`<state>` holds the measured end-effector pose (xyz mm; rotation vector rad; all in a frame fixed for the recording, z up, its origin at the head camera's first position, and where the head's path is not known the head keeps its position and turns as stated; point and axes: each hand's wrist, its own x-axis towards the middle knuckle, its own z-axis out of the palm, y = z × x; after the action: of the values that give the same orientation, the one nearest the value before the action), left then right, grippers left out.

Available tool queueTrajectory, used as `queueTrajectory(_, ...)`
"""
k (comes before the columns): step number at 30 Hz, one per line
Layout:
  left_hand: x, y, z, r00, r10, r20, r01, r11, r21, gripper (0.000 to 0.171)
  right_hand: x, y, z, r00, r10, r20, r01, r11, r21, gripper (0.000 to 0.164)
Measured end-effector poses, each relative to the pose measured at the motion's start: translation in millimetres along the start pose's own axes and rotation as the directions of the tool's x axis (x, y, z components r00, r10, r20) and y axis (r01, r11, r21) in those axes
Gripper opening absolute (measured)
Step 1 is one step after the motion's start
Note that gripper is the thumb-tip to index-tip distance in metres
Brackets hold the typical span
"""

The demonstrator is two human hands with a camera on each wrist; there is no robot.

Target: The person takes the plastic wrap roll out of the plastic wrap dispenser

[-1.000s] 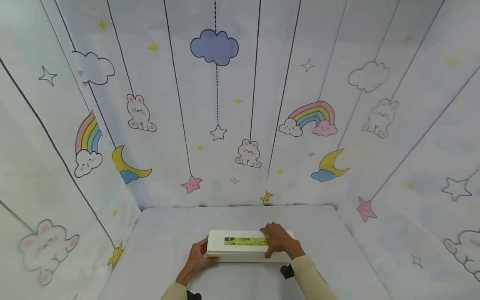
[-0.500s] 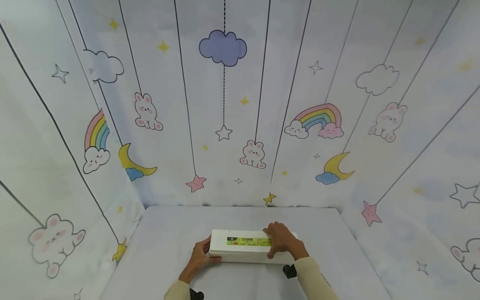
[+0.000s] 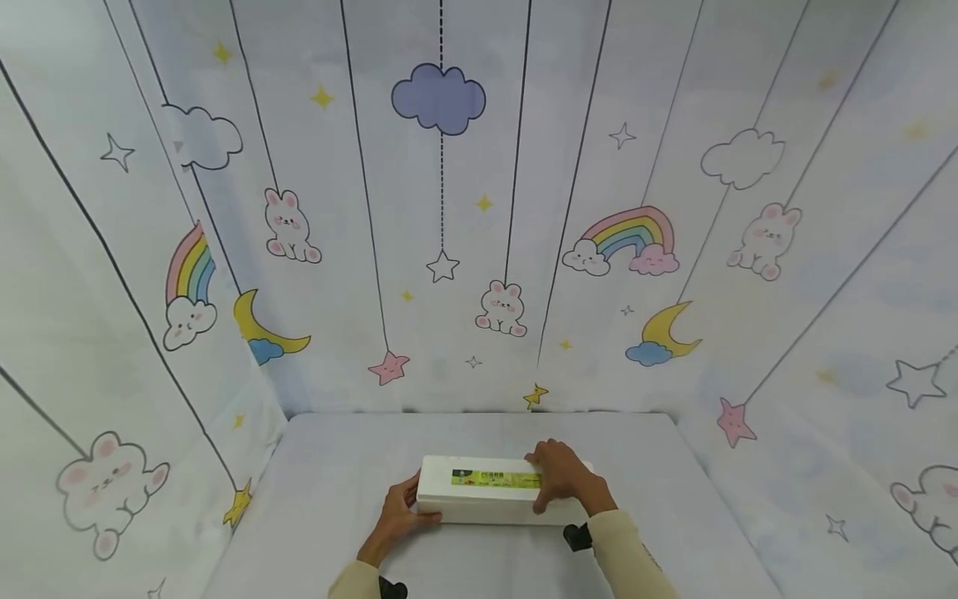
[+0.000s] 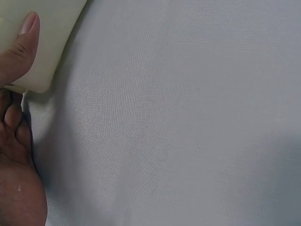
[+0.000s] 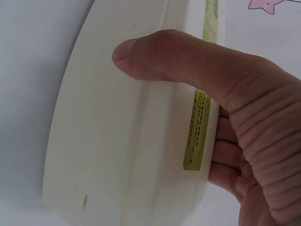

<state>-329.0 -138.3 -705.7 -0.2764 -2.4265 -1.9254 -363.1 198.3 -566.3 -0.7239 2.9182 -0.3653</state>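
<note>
A long white lidded box (image 3: 479, 510) lies crosswise near the front of the table, with a yellow-green printed label (image 3: 486, 478) on its top. My left hand (image 3: 397, 516) grips its left end, the thumb on the front face and the other fingers round the end. Over the right part of the box my right hand (image 3: 565, 478) reaches across the lid, its thumb down on the front face and its fingers over the far edge. In the right wrist view a seam runs along the box side under the thumb (image 5: 160, 54). The box's inside is hidden.
A white cloth (image 3: 337, 449) covers the table. Around it hang white sheets (image 3: 449, 333) printed with rabbits, stars, clouds and rainbows, meeting the table's back edge and both sides. A dark wrist device (image 3: 576, 537) sits at the right sleeve.
The lid's front edge sits slightly higher in the head view, and more of the box's front face shows. Both hands keep nearly the same hold. The head view has shifted a little.
</note>
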Motion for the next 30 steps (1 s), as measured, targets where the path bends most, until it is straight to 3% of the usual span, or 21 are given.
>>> queueTrajectory(5,-1.5,1.4,0.9,0.999,-0.032,-0.032,0.03,0.998,-0.054,0.102,-0.2,2.4,-1.7,0.999,0.022,-0.024,-0.022,1.0,0.002,0.089)
queueTrajectory(17,-0.4,-2.2,1.3,1.0,0.003,-0.013,-0.003,0.998,-0.06,0.1,-1.3,4.3,-5.8,0.994,0.089,-0.061,-0.09,0.996,-0.007,0.087)
queueTrajectory(21,0.2,-5.2,1.4,1.0,-0.001,-0.006,0.001,0.998,-0.068,0.101,-2.7,3.3,-6.5,0.991,0.108,-0.081,-0.108,0.994,0.009,0.083)
queueTrajectory(30,1.6,-5.8,0.0,1.0,-0.009,-0.003,0.009,0.999,-0.051,0.103,-6.0,7.1,-6.5,0.983,0.104,-0.15,-0.116,0.991,-0.073,0.067)
